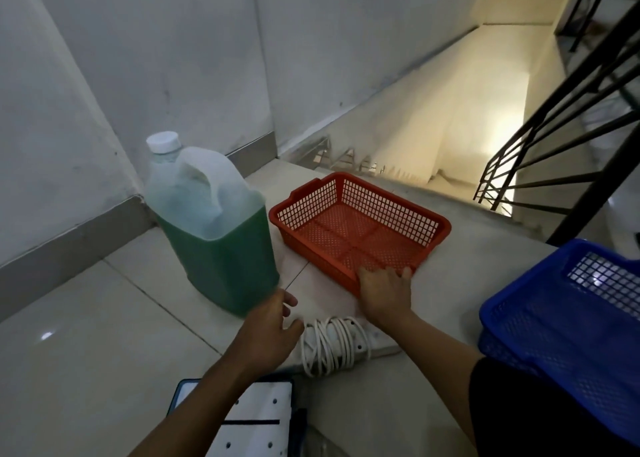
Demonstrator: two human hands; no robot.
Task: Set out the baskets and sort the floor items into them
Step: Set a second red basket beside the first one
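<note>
My right hand (384,292) rests open-fingered on the near rim of the red perforated plastic basket (360,228), lying at 12 o'clock. My left hand (273,328), open and empty, hovers nearer the white coiled-cord power strip (334,347) at 6 o'clock.

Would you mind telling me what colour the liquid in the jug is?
Green, filling roughly the lower half of the jug; seen in the head view.
</note>
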